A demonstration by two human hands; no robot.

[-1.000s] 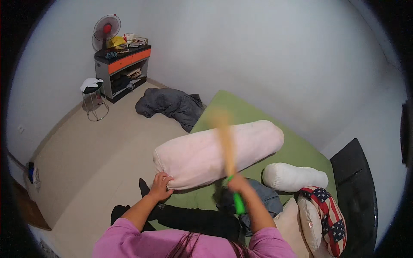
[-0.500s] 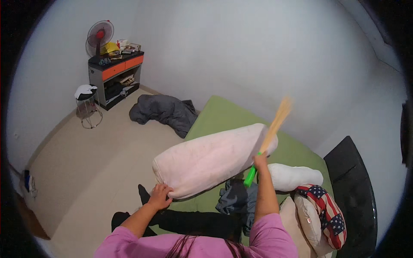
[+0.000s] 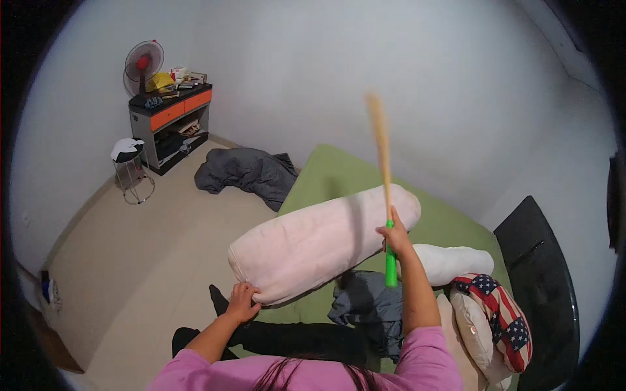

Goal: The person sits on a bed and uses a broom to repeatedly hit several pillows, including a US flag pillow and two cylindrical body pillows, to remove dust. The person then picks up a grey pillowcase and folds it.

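A long pale pink bolster (image 3: 313, 244) lies slantwise across the green sheet of the bed (image 3: 323, 166). My left hand (image 3: 243, 301) grips its near left end, fingers curled over the cover. In my right hand (image 3: 395, 236) is a stick broom (image 3: 383, 153) with a green handle, closed in my fist. The broom's tan bristles point up and away above the bolster's far end, smeared by motion. A grey crumpled cloth (image 3: 368, 300) sits below my right forearm, close to the bolster.
A white bolster (image 3: 450, 262) and several pillows, including a stars-and-stripes one (image 3: 499, 316), rest by the black headboard (image 3: 538, 267). On the floor beyond the bed lies a dark grey blanket (image 3: 248, 174). Farther left stand a stool (image 3: 134, 179) and a cabinet (image 3: 171, 124) with a fan (image 3: 142, 62).
My right hand has turned the broom from leaning right to nearly upright, its bristle end swinging left and up. My left hand keeps its place on the pink bolster.
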